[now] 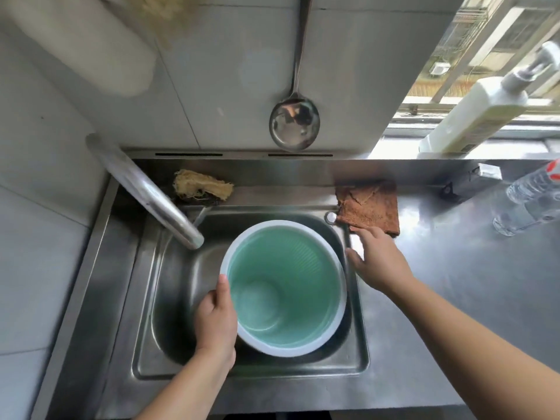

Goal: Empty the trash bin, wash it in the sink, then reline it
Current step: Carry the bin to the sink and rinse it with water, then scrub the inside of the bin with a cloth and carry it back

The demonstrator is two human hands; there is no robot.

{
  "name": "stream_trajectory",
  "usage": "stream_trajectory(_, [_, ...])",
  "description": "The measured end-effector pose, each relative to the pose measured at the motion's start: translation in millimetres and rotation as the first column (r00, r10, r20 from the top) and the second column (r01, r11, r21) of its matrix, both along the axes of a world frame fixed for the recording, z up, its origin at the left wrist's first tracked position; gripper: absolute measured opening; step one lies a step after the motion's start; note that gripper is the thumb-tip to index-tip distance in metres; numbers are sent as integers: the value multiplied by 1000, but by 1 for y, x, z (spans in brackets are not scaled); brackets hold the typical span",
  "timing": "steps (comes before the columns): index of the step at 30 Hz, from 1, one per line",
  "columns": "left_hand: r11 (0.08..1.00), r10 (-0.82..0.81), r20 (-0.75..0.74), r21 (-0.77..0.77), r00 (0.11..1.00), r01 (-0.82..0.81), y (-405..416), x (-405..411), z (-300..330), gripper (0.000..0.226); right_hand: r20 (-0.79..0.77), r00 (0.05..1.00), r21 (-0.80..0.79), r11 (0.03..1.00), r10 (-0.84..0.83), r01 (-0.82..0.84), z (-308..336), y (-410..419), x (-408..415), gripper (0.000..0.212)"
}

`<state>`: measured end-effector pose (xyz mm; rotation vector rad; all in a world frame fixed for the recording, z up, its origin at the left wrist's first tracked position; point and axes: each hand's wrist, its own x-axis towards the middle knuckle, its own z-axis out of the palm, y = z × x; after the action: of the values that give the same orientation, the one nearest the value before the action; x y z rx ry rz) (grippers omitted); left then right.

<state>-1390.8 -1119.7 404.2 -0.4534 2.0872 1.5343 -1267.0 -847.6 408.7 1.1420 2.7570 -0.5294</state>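
Observation:
A round trash bin [291, 268], green inside with a white rim, stands upright in the steel sink [145, 298] with nothing in it. My left hand [215, 319] grips its left rim, thumb on the rim's edge. My right hand [375, 262] hovers open over the sink's right edge, fingers spread, its fingertips at the near edge of a brown cloth [368, 206]. No water runs from the faucet [145, 189], whose spout ends above the bin's far left side.
A frayed loofah scrubber [201, 186] lies on the sink's back ledge. A ladle [294, 122] hangs on the tiled wall. A pump bottle [478, 110] stands on the window sill, and a clear plastic bottle [530, 198] on the steel counter at right.

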Motion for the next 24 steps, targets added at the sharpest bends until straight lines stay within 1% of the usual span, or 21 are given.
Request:
stream_trajectory(3, [1000,-1,-3,-22,1000,1,5,-1,-7,40,39,999,89,996,24,-28,-12,35,-2,47])
stream_trajectory(5, [1000,-15,-8,-25,1000,15,5,-2,-13,40,71,997,107,994,27,-35,-21,57,-7,48])
stream_trajectory(6, [1000,-16,-12,-26,1000,15,6,-3,-16,42,95,995,124,992,26,-38,-25,67,-9,52])
stream_trajectory(7, [1000,-12,-19,-25,1000,12,7,-3,-18,46,121,992,161,986,33,-52,-32,77,-12,60])
stream_trajectory(9, [999,5,-23,-31,1000,-6,7,-2,-20,59,196,980,235,968,39,-86,-44,91,-21,86])
stream_trajectory(10, [999,17,-22,-34,1000,-18,7,-2,-20,62,218,976,245,967,18,-73,-50,95,-26,100])
stream_trajectory(12, [999,33,-26,-39,999,-34,7,-1,-20,59,224,973,199,980,-47,1,-62,99,-34,118])
stream_trajectory(14, [998,44,-34,-46,998,-45,7,1,-19,56,220,972,143,989,-79,48,-76,97,-41,125])
stream_trajectory(16, [997,45,-45,-58,998,-48,8,3,-18,51,216,973,143,988,-84,54,-88,94,-44,123])
stream_trajectory(19, [995,35,-52,-88,998,-40,9,6,-15,46,211,972,172,983,-105,69,-99,93,-44,113])
stream_trajectory(24, [995,46,-58,-82,997,-51,13,5,-14,44,174,975,170,979,-140,110,-104,94,-50,84])
